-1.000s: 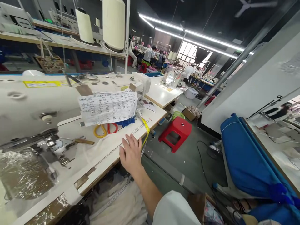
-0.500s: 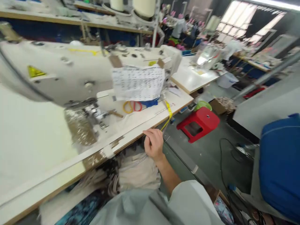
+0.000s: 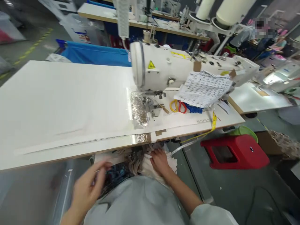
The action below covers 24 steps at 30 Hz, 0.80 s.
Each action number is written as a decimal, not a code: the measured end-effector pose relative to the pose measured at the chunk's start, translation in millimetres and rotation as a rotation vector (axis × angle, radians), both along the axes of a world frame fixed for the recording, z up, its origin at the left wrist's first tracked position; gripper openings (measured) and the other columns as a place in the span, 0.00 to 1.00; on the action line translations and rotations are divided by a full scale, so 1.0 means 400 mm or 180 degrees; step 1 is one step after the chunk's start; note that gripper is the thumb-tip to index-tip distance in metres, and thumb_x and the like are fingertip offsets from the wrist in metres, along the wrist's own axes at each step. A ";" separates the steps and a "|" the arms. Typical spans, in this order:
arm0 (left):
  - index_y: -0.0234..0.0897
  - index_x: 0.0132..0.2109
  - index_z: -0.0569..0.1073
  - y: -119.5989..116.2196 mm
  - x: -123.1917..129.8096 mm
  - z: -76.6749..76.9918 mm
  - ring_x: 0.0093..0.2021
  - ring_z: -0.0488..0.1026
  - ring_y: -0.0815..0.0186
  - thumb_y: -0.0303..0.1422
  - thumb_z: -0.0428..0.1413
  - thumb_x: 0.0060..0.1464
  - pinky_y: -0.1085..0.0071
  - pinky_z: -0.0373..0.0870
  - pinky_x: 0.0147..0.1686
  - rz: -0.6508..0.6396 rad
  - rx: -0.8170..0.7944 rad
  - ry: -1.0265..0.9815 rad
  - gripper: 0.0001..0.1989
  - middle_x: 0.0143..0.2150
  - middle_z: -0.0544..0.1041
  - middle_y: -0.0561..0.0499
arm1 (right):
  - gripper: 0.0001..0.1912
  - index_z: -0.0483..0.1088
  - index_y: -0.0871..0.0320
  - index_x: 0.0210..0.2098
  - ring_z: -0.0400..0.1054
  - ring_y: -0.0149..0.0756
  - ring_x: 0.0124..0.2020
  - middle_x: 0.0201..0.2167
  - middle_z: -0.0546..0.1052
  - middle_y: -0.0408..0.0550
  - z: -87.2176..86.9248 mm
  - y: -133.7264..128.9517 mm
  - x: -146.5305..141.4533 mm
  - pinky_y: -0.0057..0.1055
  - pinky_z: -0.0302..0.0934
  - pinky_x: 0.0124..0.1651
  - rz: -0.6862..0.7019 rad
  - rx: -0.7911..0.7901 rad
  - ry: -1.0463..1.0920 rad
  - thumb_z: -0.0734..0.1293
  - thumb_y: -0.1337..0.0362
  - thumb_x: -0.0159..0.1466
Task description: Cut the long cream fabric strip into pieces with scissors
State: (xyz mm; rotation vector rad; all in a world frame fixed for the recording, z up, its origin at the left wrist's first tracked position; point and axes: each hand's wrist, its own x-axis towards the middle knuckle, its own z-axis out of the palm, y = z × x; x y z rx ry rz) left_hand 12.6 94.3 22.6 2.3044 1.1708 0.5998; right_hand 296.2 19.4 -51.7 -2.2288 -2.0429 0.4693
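Observation:
Below the table's front edge, my right hand point(image 3: 161, 163) lies on a bundle of cream cloth pieces point(image 3: 147, 164), its fingers curled into the cloth. My left hand point(image 3: 90, 184) is raised in front of the table at the left, blurred, with thumb and forefinger apart and nothing visible between them. Beside it, dark blue patterned cloth point(image 3: 118, 173) lies in my lap area. A white sewing machine point(image 3: 161, 65) stands on the white table point(image 3: 70, 103). Yellow-and-red-handled scissors point(image 3: 180, 107) lie near its needle area.
A printed paper sheet point(image 3: 205, 89) hangs on the machine. A yellow tape measure point(image 3: 213, 122) droops over the table edge. At the right on the floor stand a red stool point(image 3: 248, 153) and a green basin point(image 3: 246, 131). Blue cloth point(image 3: 93, 53) hangs behind the table.
My view has swung left. My right hand has gone from the table edge down to the cream cloth below it. My left hand has come into view.

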 end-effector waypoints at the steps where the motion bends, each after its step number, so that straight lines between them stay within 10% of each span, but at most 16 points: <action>1: 0.49 0.59 0.65 -0.010 0.028 -0.020 0.44 0.78 0.60 0.37 0.46 0.66 0.66 0.76 0.43 -0.0195 -0.0164 -0.0179 0.17 0.45 0.80 0.50 | 0.04 0.73 0.62 0.34 0.67 0.46 0.43 0.36 0.76 0.56 0.017 0.006 -0.003 0.39 0.58 0.45 0.0103 -0.0031 -0.0013 0.66 0.70 0.62; 6: 0.38 0.59 0.67 -0.041 0.178 -0.025 0.56 0.70 0.56 0.33 0.50 0.62 0.60 0.67 0.57 -0.1340 -0.0603 -0.0658 0.19 0.55 0.75 0.40 | 0.05 0.71 0.55 0.36 0.69 0.34 0.35 0.34 0.75 0.44 0.195 -0.014 -0.017 0.28 0.56 0.35 0.0949 -0.0127 0.0529 0.63 0.68 0.65; 11: 0.36 0.33 0.72 -0.010 0.171 0.045 0.27 0.64 0.69 0.41 0.47 0.64 0.75 0.62 0.29 -0.1918 -0.2020 -0.0542 0.17 0.25 0.70 0.54 | 0.07 0.70 0.55 0.36 0.66 0.31 0.30 0.30 0.74 0.43 0.372 -0.035 0.026 0.26 0.55 0.31 0.1041 -0.0249 0.1508 0.61 0.66 0.67; 19: 0.36 0.31 0.69 0.036 0.087 0.131 0.23 0.54 0.72 0.44 0.48 0.64 0.75 0.49 0.22 -0.1602 -0.2376 -0.0519 0.18 0.22 0.58 0.58 | 0.15 0.70 0.54 0.51 0.67 0.29 0.30 0.34 0.77 0.43 0.409 0.033 -0.018 0.23 0.57 0.31 0.1027 -0.0667 0.2065 0.64 0.59 0.66; 24: 0.37 0.32 0.72 0.092 0.051 0.167 0.26 0.62 0.71 0.44 0.50 0.61 0.76 0.55 0.25 -0.0887 -0.1932 -0.0602 0.17 0.25 0.68 0.56 | 0.08 0.74 0.57 0.37 0.61 0.25 0.25 0.24 0.70 0.37 0.430 0.136 -0.106 0.22 0.52 0.29 0.1011 -0.0261 0.2144 0.64 0.61 0.67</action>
